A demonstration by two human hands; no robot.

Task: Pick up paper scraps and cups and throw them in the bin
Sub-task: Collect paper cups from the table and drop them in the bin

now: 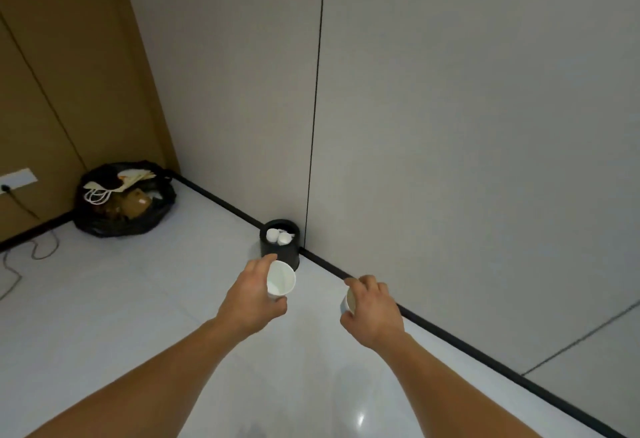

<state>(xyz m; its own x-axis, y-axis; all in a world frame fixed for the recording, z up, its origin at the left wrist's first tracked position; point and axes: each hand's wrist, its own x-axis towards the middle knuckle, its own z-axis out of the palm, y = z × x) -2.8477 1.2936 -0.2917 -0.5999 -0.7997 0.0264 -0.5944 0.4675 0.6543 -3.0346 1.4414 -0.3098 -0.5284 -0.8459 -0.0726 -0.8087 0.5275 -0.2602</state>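
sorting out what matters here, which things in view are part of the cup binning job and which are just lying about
Part of the job:
- white paper cup held in the left hand
- second cup held in the right hand
- small black bin by the wall, white scraps already inside

Just lying about:
- black rubbish bag in the corner
- cable trailing on the floor
- wall socket

Grey panelled wall [450,108] with thin black vertical seam, tan wood wall [62,73] at left. Glossy white tiled floor [138,299], black skirting [433,326]. Full black rubbish bag [121,202] in corner; wall socket [17,179] with trailing cable [20,254].
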